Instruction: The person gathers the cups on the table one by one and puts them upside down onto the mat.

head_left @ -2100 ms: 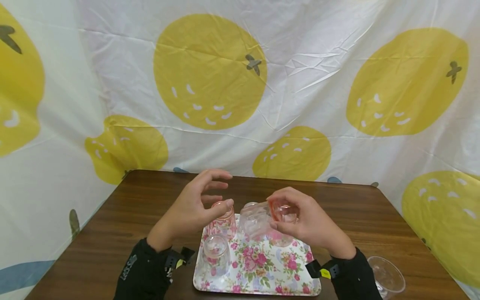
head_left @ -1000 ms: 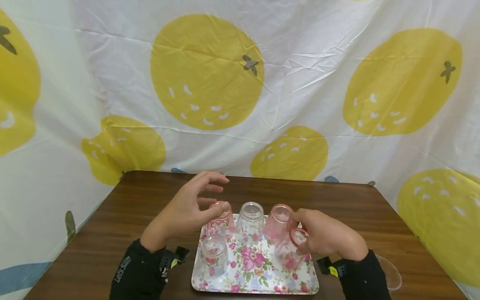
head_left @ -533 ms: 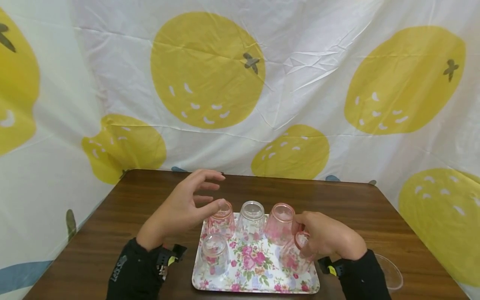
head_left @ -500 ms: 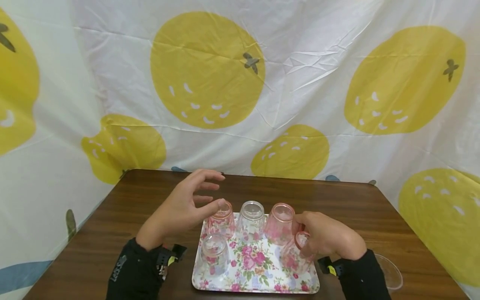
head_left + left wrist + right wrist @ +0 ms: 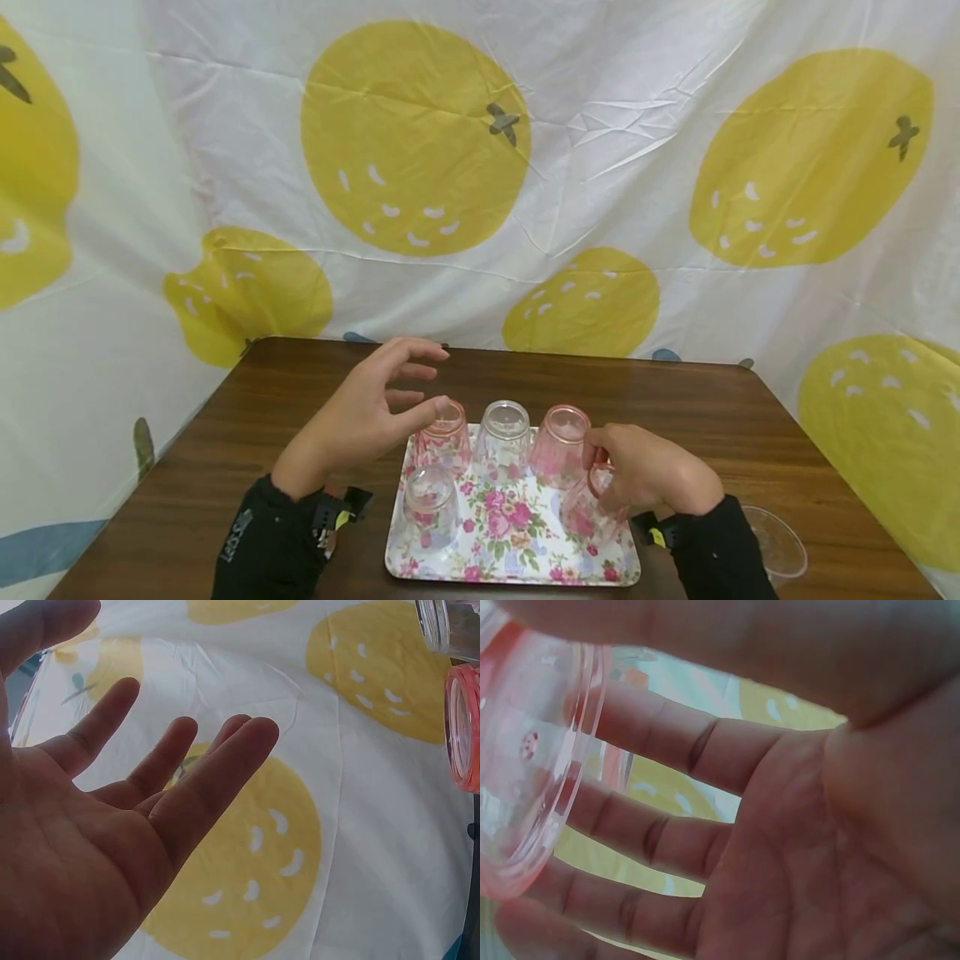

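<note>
My right hand (image 5: 648, 471) holds a pink-tinted drinking glass (image 5: 581, 512) at the front right of a flowered tray (image 5: 517, 573). The glass is bottom up, and in the right wrist view the fingers and thumb lie round the base of this pink glass (image 5: 529, 772). My left hand (image 5: 367, 408), fingers spread and loosely bent, hovers beside a pink glass (image 5: 442, 454) at the back left, its thumb tip overlapping that glass in view. In the left wrist view the palm (image 5: 82, 832) holds nothing. A clear glass (image 5: 502, 442) and another pink glass (image 5: 555, 457) complete the back row, both upside down.
A clear glass (image 5: 429, 510) stands upside down at the tray's front left. On the dark wooden table (image 5: 675, 400), a clear round-rimmed vessel (image 5: 783, 542) is partly hidden by my right sleeve. A lemon-print cloth (image 5: 585, 192) hangs behind the table.
My right hand has lowered a tilted glass from above the back of the tray to its front right, turning it bottom up. The left hand has shifted slightly left, still holding nothing.
</note>
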`<state>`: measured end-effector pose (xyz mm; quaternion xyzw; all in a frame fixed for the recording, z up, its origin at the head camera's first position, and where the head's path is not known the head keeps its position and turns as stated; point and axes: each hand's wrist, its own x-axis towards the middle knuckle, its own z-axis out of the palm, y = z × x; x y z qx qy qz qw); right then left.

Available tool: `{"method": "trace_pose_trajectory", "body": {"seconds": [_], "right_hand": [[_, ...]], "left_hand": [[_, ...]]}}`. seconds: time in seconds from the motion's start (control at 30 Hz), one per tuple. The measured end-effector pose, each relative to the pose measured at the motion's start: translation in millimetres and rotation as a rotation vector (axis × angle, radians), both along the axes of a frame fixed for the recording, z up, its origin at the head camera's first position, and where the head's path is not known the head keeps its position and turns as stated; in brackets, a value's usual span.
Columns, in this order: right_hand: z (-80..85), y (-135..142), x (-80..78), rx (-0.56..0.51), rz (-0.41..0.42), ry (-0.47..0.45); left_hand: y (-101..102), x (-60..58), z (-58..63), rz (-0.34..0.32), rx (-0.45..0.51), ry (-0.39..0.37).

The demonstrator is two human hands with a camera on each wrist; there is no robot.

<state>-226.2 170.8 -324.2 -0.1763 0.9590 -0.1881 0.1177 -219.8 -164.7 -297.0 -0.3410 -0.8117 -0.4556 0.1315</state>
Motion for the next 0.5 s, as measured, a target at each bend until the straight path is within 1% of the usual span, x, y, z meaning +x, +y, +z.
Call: {"method": "trace_pose_trajectory", "body": {"seconds": [0.1, 0.3, 0.4, 0.5], "right_hand": [[-0.9, -0.4, -0.7, 0.011, 0.003, 0.020], [-3.2, -1.9, -2.4, 0.030, 0.058, 0.085], [-4.5, -3.7, -2.2, 0.044, 0.062, 0.084], [-5.3, -6.0, -0.9, 0.057, 0.047, 0.068]], "left_hand": [[-0.1, -0.8, -0.1, -0.003, -0.002, 0.011], [0.3, -0.7, 0.1, -0.004, -0.004, 0.013], [0.2, -0.5, 0.0, -0.002, -0.007, 0.012], [0.0, 0.0, 0.0, -0.002, -0.010, 0.001]]}}
